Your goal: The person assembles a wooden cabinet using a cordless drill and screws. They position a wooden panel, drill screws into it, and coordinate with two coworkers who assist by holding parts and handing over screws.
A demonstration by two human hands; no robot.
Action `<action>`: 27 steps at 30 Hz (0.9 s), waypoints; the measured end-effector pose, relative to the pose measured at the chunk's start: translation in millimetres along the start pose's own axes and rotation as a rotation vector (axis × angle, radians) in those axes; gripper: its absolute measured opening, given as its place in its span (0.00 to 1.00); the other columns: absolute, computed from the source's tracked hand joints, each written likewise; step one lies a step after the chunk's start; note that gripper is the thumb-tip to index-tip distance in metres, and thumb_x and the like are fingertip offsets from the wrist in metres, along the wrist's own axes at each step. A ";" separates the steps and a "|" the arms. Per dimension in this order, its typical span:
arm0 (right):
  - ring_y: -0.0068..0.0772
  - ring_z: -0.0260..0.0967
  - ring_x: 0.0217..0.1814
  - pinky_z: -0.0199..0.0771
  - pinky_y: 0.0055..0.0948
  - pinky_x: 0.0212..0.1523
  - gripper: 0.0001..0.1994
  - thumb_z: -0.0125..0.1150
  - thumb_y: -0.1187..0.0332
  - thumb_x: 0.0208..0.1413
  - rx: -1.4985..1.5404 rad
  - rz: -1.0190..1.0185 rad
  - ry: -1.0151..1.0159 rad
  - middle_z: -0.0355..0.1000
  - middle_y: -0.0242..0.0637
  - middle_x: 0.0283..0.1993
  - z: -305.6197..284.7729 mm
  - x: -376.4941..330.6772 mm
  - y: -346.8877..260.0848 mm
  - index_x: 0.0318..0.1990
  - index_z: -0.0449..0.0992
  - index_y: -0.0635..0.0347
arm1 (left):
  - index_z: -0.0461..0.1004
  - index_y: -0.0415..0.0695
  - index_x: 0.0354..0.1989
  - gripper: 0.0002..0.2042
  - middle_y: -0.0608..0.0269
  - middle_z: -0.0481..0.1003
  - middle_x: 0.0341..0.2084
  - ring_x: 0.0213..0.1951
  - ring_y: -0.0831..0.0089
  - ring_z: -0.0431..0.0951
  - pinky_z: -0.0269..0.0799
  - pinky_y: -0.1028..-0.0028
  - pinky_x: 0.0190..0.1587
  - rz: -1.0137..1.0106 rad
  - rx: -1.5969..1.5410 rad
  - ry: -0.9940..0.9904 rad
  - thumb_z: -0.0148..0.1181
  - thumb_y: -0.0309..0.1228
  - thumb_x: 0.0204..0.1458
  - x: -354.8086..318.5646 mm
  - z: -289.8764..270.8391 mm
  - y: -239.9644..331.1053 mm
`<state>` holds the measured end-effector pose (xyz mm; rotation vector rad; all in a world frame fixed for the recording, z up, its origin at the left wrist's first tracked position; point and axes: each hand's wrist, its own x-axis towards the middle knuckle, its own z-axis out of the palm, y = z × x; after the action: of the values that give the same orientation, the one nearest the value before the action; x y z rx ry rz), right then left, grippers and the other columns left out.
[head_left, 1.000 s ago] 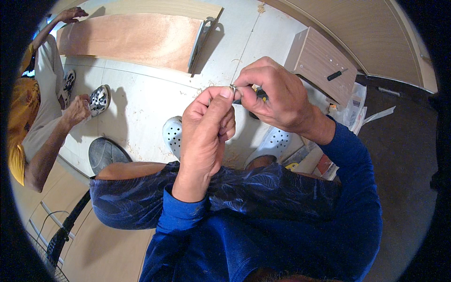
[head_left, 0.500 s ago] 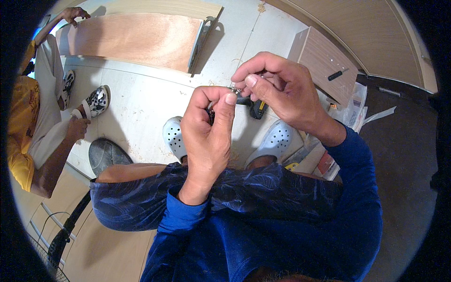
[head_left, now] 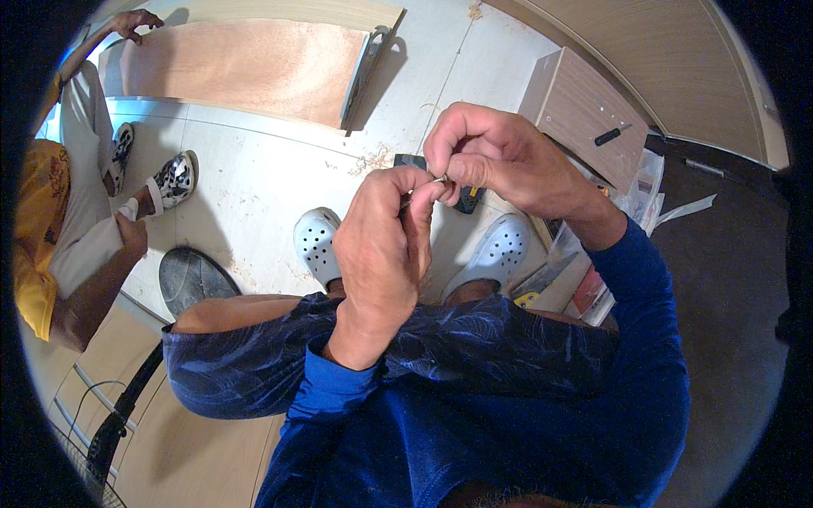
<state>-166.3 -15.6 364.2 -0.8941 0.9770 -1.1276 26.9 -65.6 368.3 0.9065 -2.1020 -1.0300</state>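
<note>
In front of my lap, a small metal piece (head_left: 441, 179) sits between my two hands' fingertips; it is too small to name. My left hand (head_left: 379, 245) pinches it from the left with thumb and forefinger, the other fingers curled under and mostly hidden. From the right, my right hand (head_left: 512, 165) closes thumb and forefinger on its other end. Behind and below the hands, a black and yellow power tool (head_left: 468, 201) lies on the floor, largely covered by them.
A wood panel (head_left: 254, 63) lies at the far left, with another person's hand (head_left: 135, 24) on it. A wood-grain box (head_left: 584, 114) at the right carries a black-handled screwdriver (head_left: 610, 135). Wood shavings (head_left: 373, 161) litter the floor. Plastic bags (head_left: 639, 190) lie beside the box.
My right hand has come down and closed its fingertips on the small metal piece. My left hand has turned slightly and shifted right.
</note>
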 end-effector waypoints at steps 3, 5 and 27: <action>0.20 0.72 0.40 0.75 0.23 0.43 0.08 0.61 0.69 0.67 -0.021 0.027 0.033 0.72 0.32 0.39 -1.8 -2.2 1.3 0.46 0.72 0.62 | 0.72 0.37 0.41 0.06 0.54 0.78 0.29 0.29 0.70 0.78 0.75 0.71 0.35 -0.022 0.016 -0.022 0.62 0.25 0.63 -0.8 0.0 -2.5; 0.20 0.73 0.38 0.76 0.23 0.41 0.06 0.61 0.70 0.66 -0.095 0.071 0.070 0.73 0.31 0.37 -3.2 -6.3 -0.1 0.45 0.73 0.62 | 0.72 0.37 0.42 0.05 0.54 0.78 0.29 0.30 0.71 0.78 0.75 0.70 0.35 -0.015 -0.023 -0.050 0.61 0.25 0.64 0.8 1.9 -6.8; 0.19 0.70 0.38 0.74 0.22 0.40 0.06 0.61 0.78 0.62 -0.164 -0.069 0.214 0.70 0.29 0.39 -12.2 -5.4 52.2 0.44 0.72 0.62 | 0.68 0.48 0.38 0.10 0.68 0.72 0.29 0.24 0.83 0.63 0.60 0.82 0.25 -0.775 -0.939 -0.422 0.61 0.39 0.61 4.7 -98.7 -0.6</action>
<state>-162.8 -0.8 312.5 -0.9586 1.2361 -1.2332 99.6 -109.9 418.6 1.0327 -1.1903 -2.4811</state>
